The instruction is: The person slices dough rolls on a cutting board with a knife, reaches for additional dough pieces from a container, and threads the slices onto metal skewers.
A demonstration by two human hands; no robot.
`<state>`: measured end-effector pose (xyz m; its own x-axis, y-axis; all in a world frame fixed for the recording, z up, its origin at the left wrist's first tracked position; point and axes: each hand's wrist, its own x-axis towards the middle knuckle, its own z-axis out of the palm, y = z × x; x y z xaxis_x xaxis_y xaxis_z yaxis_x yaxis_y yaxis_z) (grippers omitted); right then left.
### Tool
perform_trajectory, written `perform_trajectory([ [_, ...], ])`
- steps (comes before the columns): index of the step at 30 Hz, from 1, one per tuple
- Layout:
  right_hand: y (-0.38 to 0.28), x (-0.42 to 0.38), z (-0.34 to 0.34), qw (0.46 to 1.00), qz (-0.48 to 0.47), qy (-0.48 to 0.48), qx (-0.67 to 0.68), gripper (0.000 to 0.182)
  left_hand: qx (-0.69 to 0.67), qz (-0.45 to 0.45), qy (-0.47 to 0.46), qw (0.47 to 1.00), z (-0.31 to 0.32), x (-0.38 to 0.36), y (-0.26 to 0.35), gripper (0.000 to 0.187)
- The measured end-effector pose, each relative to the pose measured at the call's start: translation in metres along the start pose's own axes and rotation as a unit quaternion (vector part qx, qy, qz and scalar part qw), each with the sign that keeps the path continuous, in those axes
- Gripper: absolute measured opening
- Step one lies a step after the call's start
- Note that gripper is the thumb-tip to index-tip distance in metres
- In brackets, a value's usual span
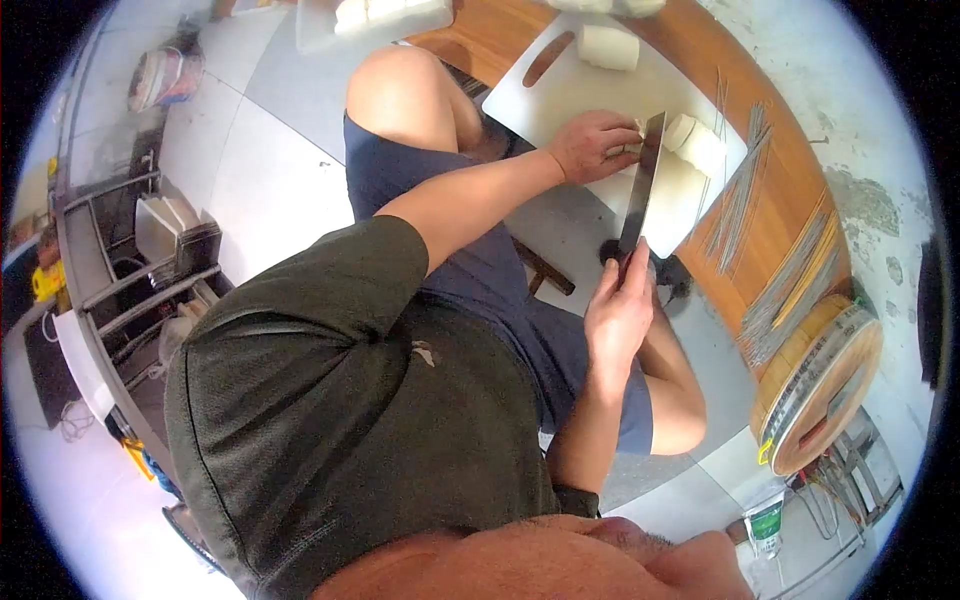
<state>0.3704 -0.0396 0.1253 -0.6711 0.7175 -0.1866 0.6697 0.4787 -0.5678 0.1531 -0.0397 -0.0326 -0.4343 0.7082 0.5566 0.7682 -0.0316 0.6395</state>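
Note:
My right hand (620,310) grips the handle of a kitchen knife (643,185), its long dark blade pointing away over the white cutting board (560,95). Beside the blade, on its left, is my left hand (597,147) with its fingers bent. A small pale bit shows at those fingertips, too small to name. On the other side of the blade lies a white cylindrical block (697,146), which looks cut or split near its end. Another white cylindrical block (608,48) rests near the board's far edge, by the handle slot.
Thin grey sticks (740,190) lie on the wooden table (690,60) right of the board, with more grey and yellowish sticks (795,285) nearer. A round wooden block (820,390) stands at right. A translucent tray (375,30) holds white blocks. A metal rack (140,270) stands left.

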Motion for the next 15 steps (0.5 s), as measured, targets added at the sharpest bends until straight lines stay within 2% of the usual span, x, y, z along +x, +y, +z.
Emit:
perform_trajectory([
  [6,0.002,0.0,0.006,1.0,-0.005,0.008,-0.026,0.044,0.0,0.004,0.007,1.0,0.001,0.0,-0.002,0.025],
  [9,0.01,0.0,0.015,0.998,-0.039,0.027,-0.046,0.048,0.006,-0.002,0.01,1.0,0.003,-0.001,-0.001,0.025],
  [15,0.004,0.002,0.011,0.998,-0.027,0.023,-0.054,0.048,-0.007,-0.027,0.003,1.0,-0.001,0.002,0.003,0.027],
])
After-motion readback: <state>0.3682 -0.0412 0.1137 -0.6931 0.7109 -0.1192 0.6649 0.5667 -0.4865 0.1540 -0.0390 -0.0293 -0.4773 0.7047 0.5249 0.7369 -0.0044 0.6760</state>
